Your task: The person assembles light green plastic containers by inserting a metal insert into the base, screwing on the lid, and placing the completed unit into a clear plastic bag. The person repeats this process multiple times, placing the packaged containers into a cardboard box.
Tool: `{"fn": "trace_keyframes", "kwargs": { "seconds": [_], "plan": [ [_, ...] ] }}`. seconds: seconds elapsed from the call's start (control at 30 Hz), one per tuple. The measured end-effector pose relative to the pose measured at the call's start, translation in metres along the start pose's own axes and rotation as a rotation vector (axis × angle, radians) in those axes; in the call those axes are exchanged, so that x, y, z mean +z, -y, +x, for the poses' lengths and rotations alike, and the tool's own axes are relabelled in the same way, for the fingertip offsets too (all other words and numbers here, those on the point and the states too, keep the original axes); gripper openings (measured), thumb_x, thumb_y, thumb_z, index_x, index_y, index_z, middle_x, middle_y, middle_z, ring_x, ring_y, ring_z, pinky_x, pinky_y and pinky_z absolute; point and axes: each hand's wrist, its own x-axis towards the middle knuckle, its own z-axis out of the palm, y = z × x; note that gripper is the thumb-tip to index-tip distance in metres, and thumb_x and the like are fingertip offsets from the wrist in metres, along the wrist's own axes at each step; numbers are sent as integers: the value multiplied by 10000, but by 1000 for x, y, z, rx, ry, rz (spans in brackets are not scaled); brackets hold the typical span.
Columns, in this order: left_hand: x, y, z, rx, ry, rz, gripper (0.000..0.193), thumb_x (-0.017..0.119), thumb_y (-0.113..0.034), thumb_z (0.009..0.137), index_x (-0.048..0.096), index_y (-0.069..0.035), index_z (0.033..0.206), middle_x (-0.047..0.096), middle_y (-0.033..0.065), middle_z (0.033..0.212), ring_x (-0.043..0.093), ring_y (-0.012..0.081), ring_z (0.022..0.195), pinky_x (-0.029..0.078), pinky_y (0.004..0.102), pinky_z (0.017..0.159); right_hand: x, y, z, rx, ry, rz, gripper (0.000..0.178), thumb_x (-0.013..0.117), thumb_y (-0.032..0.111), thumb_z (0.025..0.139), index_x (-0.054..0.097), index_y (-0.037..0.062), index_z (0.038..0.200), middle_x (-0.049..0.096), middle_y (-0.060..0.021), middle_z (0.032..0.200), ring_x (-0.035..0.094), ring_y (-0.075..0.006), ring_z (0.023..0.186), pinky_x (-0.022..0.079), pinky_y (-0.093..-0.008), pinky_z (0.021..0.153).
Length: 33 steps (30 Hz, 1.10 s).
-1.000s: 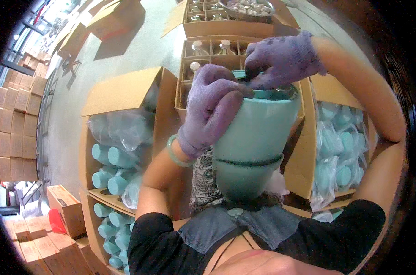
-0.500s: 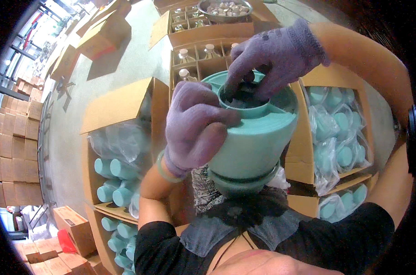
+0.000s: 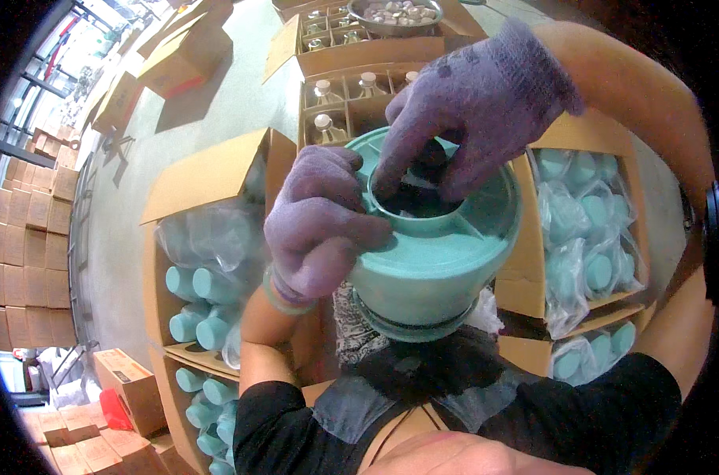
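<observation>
A large round teal plastic container (image 3: pixel 435 260) is held over my lap, its flat top tipped into view with a ringed opening in the middle. My left hand (image 3: pixel 316 229), in a purple knit glove, is closed on the left edge of that top, fingers curled over it. From the right, my gloved right hand (image 3: pixel 478 103) reaches down with thumb and fingers inside the ring. They are around a black rounded part (image 3: pixel 427 186) set in the opening; its lower portion is hidden, and its kind I cannot make out.
Opened cartons of teal cylindrical pieces stand left (image 3: pixel 205 305) and right (image 3: pixel 593 237), partly in clear plastic bags. Beyond the container, a divided carton holds capped glass bottles (image 3: pixel 328 127). A metal bowl of small pale pieces (image 3: pixel 395 14) sits farther back. Stacked cartons (image 3: pixel 27 245) line the far left.
The teal container has tipped so more of its top shows and less of its side. My left hand has shifted slightly left along the edge; my right hand stays at the opening.
</observation>
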Motion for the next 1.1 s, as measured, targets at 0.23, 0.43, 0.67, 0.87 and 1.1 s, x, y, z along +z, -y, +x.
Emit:
{"fn": "trace_keyframes", "kwargs": {
  "seconds": [0.23, 0.43, 0.67, 0.87, 1.1],
  "plan": [
    [2, 1, 0, 12, -8, 336, 67, 645, -42, 672, 644, -25, 736, 549, 114, 819, 520, 285, 788, 435, 389, 762, 17, 15, 19, 451, -62, -552, 370, 590, 441, 875, 701, 89, 900, 692, -146, 824, 689, -315, 793, 540, -411, 735],
    [46, 25, 20, -255, -151, 451, 111, 663, -79, 738, 585, -29, 676, 519, 123, 711, 504, 298, 685, 393, 387, 641, 16, -24, 38, 668, 227, -543, 294, 671, 230, 788, 713, -2, 965, 705, -193, 991, 682, -341, 943, 545, -424, 824],
    [9, 35, 10, -363, -293, 435, 172, 541, -73, 858, 592, 47, 747, 549, 77, 798, 527, 168, 764, 434, 294, 707, 38, -45, 25, 710, -610, 273, 535, 505, 437, 913, 627, -18, 1166, 677, -169, 1103, 657, -298, 990, 507, -430, 841],
    [-40, 36, -25, -426, -181, 604, 181, 517, -118, 901, 554, 32, 806, 580, 146, 862, 577, 232, 840, 485, 369, 830, 253, -89, -9, 614, -62, 435, 791, 760, 477, 729, 482, 40, 1327, 575, -214, 1263, 578, -333, 1149, 432, -408, 1019],
    [-30, 40, -25, -177, -113, 699, 177, 669, -85, 766, 519, 8, 791, 588, 159, 837, 601, 261, 827, 509, 367, 754, 166, -215, 3, 642, -876, 690, 384, 603, 292, 897, 618, 21, 1168, 655, -141, 1114, 636, -253, 938, 511, -348, 851]
  ]
}}
